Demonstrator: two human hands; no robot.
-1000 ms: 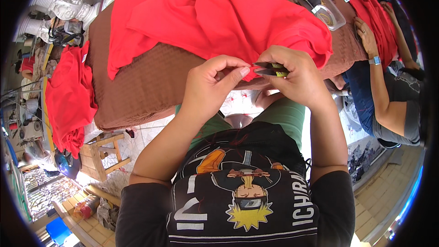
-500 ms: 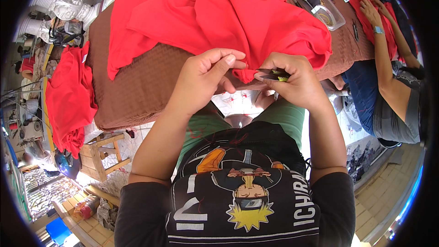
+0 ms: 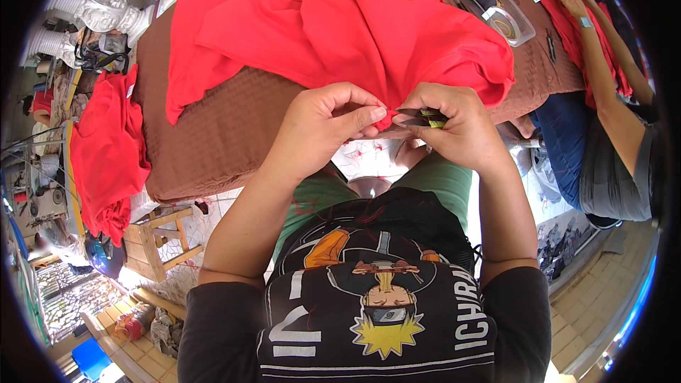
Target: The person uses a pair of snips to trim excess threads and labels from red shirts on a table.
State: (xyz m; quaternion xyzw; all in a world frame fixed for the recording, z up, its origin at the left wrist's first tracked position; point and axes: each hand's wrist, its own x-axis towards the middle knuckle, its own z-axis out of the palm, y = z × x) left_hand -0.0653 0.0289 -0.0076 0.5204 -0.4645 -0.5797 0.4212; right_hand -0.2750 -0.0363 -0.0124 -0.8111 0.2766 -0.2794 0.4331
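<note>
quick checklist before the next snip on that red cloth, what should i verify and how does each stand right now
1. Left hand pinches the edge of the red garment: ok.
2. Right hand holds the small thread snips, blades pointing at the pinched edge: ok.
3. Left fingertips clear of the blade tips: not ok, they sit very close.
4. Whether a loose thread lies between the blades: cannot tell, too small.
5. Garment's bulk rests on the brown table, not sliding off: ok.
6. Co-worker's arm at the right is apart from the cutting spot: ok.
</note>
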